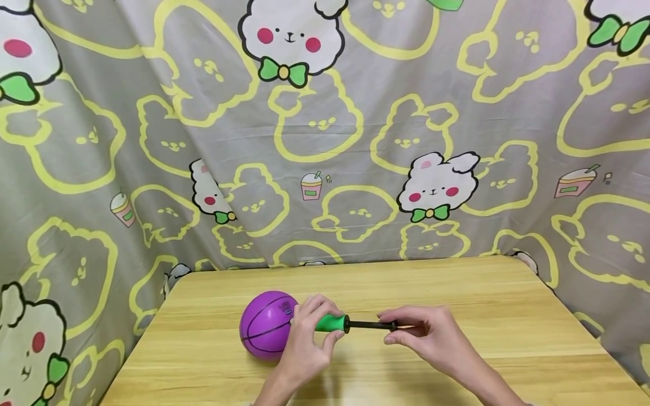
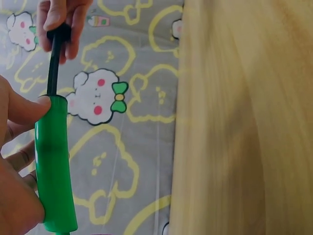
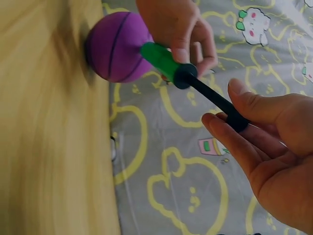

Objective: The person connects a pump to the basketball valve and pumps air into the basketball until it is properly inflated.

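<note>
From where I stand, a purple ball (image 1: 266, 327) sits on the wooden tabletop (image 1: 203, 366), left of its middle and a fair way in from the far left corner. Just to its right, above the board, a person holds a hand pump level, roughly in line with the far edge. The left hand (image 1: 308, 338) grips the green barrel (image 2: 56, 161), thumb up by the black collar (image 3: 184, 76); the right hand (image 1: 429, 332) holds the black handle (image 3: 237, 121) between thumb and fingers. Seen from the head, the left hand covers most of the barrel, while its own wrist camera shows nearly the full green length, with the fingers behind it. Only the right wrist camera catches the barrel's narrow end up against the ball; whether anything goes inside, I can't tell. The head view alone brings out the small dark printed mark on the ball. As for containers, the barrel houses the black rod (image 1: 368, 325), drawn partly out, and a printed cup (image 1: 311, 187) with a straw decorates the grey cloth (image 1: 365, 82) behind the far edge.
</note>
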The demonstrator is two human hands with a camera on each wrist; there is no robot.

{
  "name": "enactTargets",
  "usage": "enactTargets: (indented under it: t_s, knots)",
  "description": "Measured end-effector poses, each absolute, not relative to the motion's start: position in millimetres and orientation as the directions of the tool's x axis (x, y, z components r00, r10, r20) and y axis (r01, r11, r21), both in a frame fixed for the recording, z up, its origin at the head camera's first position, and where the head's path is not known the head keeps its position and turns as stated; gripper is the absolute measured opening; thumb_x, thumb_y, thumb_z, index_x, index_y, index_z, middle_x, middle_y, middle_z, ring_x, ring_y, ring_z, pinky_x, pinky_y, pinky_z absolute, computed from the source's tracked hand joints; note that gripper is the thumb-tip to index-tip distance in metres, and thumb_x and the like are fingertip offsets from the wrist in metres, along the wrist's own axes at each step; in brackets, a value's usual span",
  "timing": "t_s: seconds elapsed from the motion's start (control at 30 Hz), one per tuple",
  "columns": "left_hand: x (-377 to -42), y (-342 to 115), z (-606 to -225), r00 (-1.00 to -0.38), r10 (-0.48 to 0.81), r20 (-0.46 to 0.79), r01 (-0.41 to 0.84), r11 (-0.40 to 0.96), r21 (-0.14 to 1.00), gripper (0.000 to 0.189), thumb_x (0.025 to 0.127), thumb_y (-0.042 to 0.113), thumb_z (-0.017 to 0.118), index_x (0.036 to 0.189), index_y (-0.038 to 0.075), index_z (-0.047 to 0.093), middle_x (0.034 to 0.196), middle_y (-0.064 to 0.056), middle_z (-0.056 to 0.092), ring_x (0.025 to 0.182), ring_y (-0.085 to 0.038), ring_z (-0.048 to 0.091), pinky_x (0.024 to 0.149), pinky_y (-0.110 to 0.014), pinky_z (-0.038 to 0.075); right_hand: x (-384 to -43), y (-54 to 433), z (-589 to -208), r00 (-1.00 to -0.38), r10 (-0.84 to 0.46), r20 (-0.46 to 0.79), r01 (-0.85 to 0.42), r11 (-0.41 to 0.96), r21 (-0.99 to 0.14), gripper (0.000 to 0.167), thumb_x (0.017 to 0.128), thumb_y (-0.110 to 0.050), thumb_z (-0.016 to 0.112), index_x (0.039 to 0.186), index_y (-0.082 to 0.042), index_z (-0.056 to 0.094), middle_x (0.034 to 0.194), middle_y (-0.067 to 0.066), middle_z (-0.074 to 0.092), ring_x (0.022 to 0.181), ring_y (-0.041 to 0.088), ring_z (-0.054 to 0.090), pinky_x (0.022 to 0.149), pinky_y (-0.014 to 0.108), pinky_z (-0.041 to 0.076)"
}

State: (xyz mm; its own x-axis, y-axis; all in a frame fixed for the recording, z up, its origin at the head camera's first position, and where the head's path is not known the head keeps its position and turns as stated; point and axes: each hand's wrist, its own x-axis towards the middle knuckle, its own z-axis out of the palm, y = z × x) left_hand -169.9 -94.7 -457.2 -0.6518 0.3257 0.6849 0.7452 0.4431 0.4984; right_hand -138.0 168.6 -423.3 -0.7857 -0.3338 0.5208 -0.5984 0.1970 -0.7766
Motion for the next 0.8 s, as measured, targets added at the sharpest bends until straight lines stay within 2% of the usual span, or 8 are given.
enactTargets:
  t_s: [0.27,0.5,0.8]
  knots:
    - [-166.6,-88.5,-460.4,-0.641,0.334,0.692,0.753,0.447,0.482,0.037,0.07,0.003,0.083,0.099,0.02,0.067,0.103,0.015,0.06,0.099,-0.008,0.056,0.086,-0.039,0.035,-140.4,154.5,-437.5,-0.778,-0.323,0.538,-0.604,0.15,-0.783,0.027,0.085,-0.005,0.08,0.112,-0.004,0.077,0.105,0.013,0.077,0.09,0.018,0.076,0.067,0.034,0.06]
    - [-163.1,-81.1,-461.9,-0.632,0.327,0.703,0.756,0.462,0.464,0.041,0.067,-0.001,0.084,0.098,0.02,0.067,0.103,0.014,0.06,0.098,-0.007,0.055,0.083,-0.039,0.034,-141.5,147.2,-445.3,-0.801,-0.303,0.515,-0.576,0.161,-0.801,0.031,0.085,-0.007,0.08,0.116,-0.001,0.076,0.108,0.012,0.076,0.092,0.022,0.076,0.07,0.033,0.059]
    - [-158.4,-75.4,-468.4,-0.608,0.365,0.705,0.769,0.493,0.408,0.038,0.064,0.002,0.082,0.095,0.019,0.068,0.102,0.013,0.059,0.096,-0.008,0.055,0.081,-0.036,0.035,-140.9,133.8,-458.4,-0.744,-0.323,0.585,-0.659,0.21,-0.722,0.031,0.085,-0.003,0.079,0.114,0.006,0.074,0.105,0.018,0.076,0.094,0.019,0.074,0.069,0.028,0.059]
